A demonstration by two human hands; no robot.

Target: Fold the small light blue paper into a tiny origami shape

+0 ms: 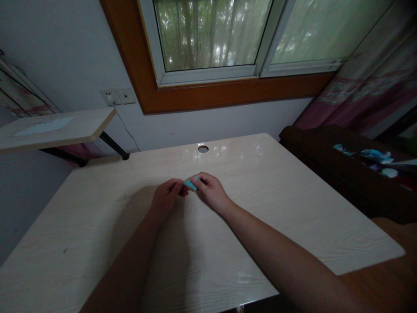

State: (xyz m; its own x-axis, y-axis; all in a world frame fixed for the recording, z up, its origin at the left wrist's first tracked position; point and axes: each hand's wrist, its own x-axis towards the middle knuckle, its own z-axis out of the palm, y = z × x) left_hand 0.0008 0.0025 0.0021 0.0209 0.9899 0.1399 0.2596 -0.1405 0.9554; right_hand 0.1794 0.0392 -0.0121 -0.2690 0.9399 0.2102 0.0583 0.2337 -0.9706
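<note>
Forearms (276, 261) reach toward 12 o'clock. Left hand (167, 193) and right hand (211, 191) fingers pinch a small blue piece (190, 184) between them, low over mid-surface (293, 208). Best kept light, even, near its ends.

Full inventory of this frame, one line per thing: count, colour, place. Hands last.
turquoise piece: 1, turquoise, small, pinched between both hands above the desk centre
desk: 1, pale wood grain, fills the foreground
cable hole: 1, round, near the desk's far edge
side shelf: 1, pale wood on dark legs, far left
white sheet: 1, white, flat on the side shelf
wall sockets: 2, white, on the wall above the shelf
window: 1, white sash in an orange-brown frame, top centre
curtain: 1, pink patterned, right
dark furniture: 1, dark brown, right of the desk
left hand: 1, bare, on the piece's left end
right hand: 1, bare, on its right end
</note>
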